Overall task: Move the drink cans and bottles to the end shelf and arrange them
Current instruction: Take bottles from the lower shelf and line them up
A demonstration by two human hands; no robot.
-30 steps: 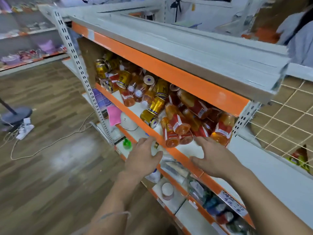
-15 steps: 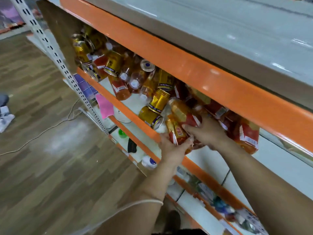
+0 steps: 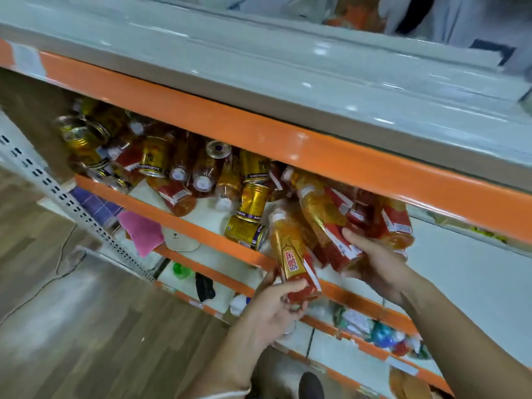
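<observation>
Both hands have drawn back to the shelf (image 3: 178, 223) lip since half a second ago. The left hand (image 3: 276, 306) grips the base of an orange bottle (image 3: 289, 251) overhanging the edge. The right hand (image 3: 380, 263) curls round a second bottle (image 3: 322, 217) in the heap. The cans (image 3: 252, 201) behind are blurred and partly hidden under the upper shelf (image 3: 316, 151).

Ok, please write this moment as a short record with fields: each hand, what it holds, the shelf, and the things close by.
left hand: grips the base of the left bottle, cap pointing into the shelf
right hand: holds the right bottle near its base
shelf: orange front edge
pile: cans and bottles lying mixed on the shelf
gold can: on its side, beside the left bottle
pink cloth: on the level below
</observation>
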